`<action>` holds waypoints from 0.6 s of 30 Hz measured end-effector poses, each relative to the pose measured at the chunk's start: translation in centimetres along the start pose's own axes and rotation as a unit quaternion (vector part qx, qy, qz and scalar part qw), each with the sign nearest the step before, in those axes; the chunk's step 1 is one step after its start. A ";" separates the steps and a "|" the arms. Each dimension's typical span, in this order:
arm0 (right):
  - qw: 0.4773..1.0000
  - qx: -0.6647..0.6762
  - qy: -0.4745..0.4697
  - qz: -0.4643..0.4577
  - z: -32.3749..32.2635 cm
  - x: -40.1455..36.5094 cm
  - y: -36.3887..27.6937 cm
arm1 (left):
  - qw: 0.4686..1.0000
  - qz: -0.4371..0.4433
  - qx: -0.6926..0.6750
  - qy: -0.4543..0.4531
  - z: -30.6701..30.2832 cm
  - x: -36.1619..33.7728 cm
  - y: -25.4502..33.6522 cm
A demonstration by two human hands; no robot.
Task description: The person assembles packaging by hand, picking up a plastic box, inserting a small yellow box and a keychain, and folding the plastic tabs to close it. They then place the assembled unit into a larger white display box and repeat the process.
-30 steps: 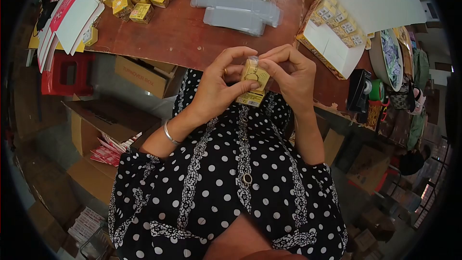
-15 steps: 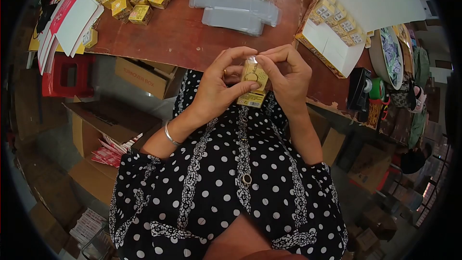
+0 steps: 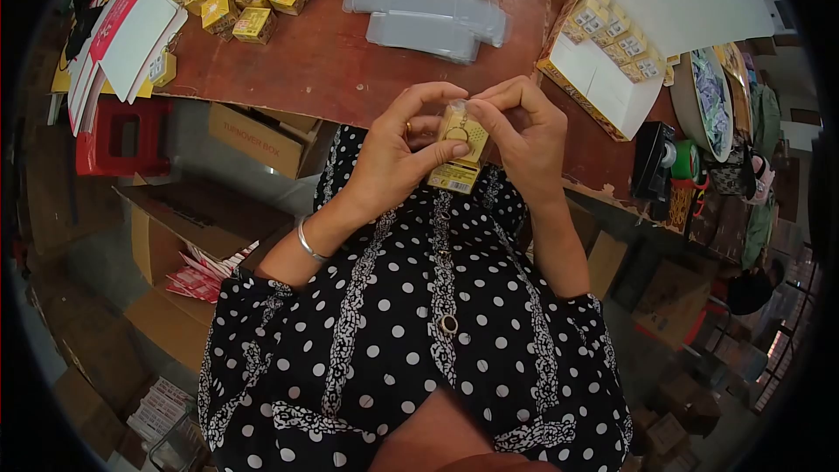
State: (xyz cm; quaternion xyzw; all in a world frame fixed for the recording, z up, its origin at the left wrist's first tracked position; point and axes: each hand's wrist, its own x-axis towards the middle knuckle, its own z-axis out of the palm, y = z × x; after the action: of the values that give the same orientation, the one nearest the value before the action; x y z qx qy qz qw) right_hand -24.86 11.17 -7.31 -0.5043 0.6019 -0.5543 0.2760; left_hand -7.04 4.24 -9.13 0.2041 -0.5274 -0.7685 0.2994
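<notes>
A small yellow box [image 3: 454,177] with a barcode on its lower face is held upright in front of my lap. My left hand [image 3: 391,150] is closed around its left side, the thumb lying across the front. A metal ring [image 3: 457,129] shows on the box's upper face, just above that thumb. At the top, the fingertips of my right hand [image 3: 530,135] pinch together beside a clear plastic piece [image 3: 459,107]. Exactly what those fingertips grip is hidden.
Several yellow boxes [image 3: 253,24] are heaped on the red-brown table [image 3: 306,61]. Clear plastic trays [image 3: 419,35] lie mid-table. An open display carton [image 3: 594,79] holds small boxes in rows. A red stool [image 3: 127,135] and cardboard boxes [image 3: 253,135] stand below at left.
The yellow box has tipped a little and its lower end has shifted slightly left and up. My right hand has risen slightly. Both hands keep nearly the same grip.
</notes>
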 end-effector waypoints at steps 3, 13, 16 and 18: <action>1.000 -0.010 -0.006 0.017 -0.1 0.3 -0.7 | 1.000 -0.002 0.014 -0.002 -0.2 0.2 0.1; 0.999 -0.037 -0.031 0.012 -0.4 0.3 -0.7 | 1.000 -0.012 -0.004 -0.001 -0.3 0.2 -0.2; 0.998 0.038 -0.045 0.015 -0.8 -0.1 0.6 | 1.000 0.004 -0.020 0.011 -0.1 0.2 -0.5; 0.995 0.093 -0.041 0.018 -0.4 -0.4 0.3 | 0.999 0.028 -0.013 0.036 0.0 0.1 -0.5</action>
State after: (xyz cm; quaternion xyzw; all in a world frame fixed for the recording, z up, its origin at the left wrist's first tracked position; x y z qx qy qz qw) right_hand -25.17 11.67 -7.63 -0.4878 0.5449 -0.5814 0.3565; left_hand -7.25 4.30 -9.57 0.2127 -0.5116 -0.7589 0.3422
